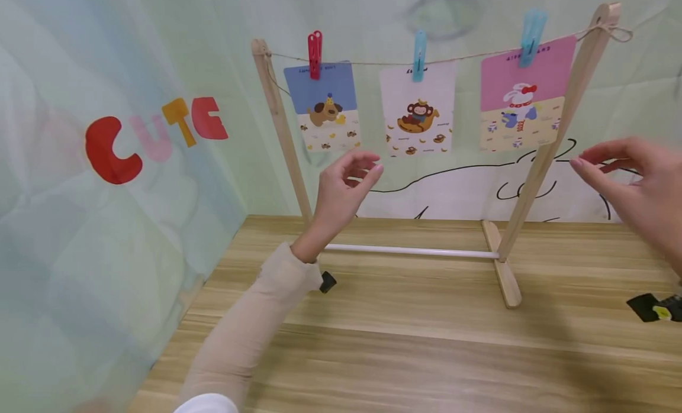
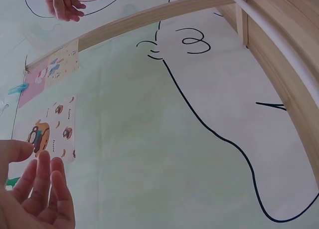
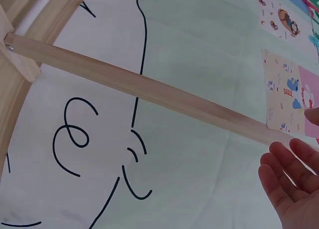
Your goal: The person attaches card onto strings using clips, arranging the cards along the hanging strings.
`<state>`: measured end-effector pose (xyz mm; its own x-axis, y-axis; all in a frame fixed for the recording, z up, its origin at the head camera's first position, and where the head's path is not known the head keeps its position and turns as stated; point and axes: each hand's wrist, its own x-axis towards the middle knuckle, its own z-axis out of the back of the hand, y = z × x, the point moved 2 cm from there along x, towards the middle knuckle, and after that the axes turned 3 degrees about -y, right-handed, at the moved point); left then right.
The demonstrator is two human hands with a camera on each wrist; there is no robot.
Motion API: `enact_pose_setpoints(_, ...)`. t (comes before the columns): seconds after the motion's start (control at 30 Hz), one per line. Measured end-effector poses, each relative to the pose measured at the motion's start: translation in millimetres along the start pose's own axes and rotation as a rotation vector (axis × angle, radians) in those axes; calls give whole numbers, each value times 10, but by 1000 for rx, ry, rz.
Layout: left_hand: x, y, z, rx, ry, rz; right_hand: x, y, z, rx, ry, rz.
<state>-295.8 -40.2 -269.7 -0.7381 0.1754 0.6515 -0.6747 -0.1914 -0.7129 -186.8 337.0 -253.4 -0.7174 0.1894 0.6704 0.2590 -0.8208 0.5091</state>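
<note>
Three picture cards hang from a twine line (image 1: 367, 63) on a wooden rack. A red clothespin (image 1: 315, 55) grips the blue dog card (image 1: 325, 108). Blue clothespins hold the white monkey card (image 1: 418, 114) and the pink rabbit card (image 1: 519, 99). My left hand (image 1: 346, 185) is raised in front of the rack, below the dog and monkey cards, with loosely bent fingers and nothing in them. Right of the rack's right post, my right hand (image 1: 634, 176) hovers with thumb and fingers apart, also holding nothing. Neither hand appears to touch a card.
The rack's right post (image 1: 554, 129) stands on a wooden foot (image 1: 503, 271), and a white rod (image 1: 410, 251) joins the posts low down. Beneath is a wood-grain table (image 1: 373, 354). Colourful letters (image 1: 112, 152) decorate the left curtain; a line drawing covers the backdrop.
</note>
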Motion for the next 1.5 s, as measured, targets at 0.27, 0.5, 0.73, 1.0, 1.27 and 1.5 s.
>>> enact_pose_setpoints(0.27, -131, 121, 202, 38, -27, -2, -190, -160, 0, -30, 37, -47)
enact_pose_setpoints(0.5, -222, 232, 353, 48, -50, 43, -318, -278, -34, -32, 57, -48)
enact_pose_setpoints(0.73, -316, 296, 483, 78, -62, 79, -422, -411, -80, -23, 76, -63)
enact_pose_setpoints(1.0, -408, 384, 616, 97, -86, 107, -527, -498, -111, -33, 92, -62)
enact_pose_setpoints(1.27, -532, 483, 770, 118, -103, 125, -600, -578, -152, -94, 137, -78)
enact_pose_setpoints(1.5, -641, 565, 921, 176, -129, 148, -672, -656, -179, -91, 124, -41)
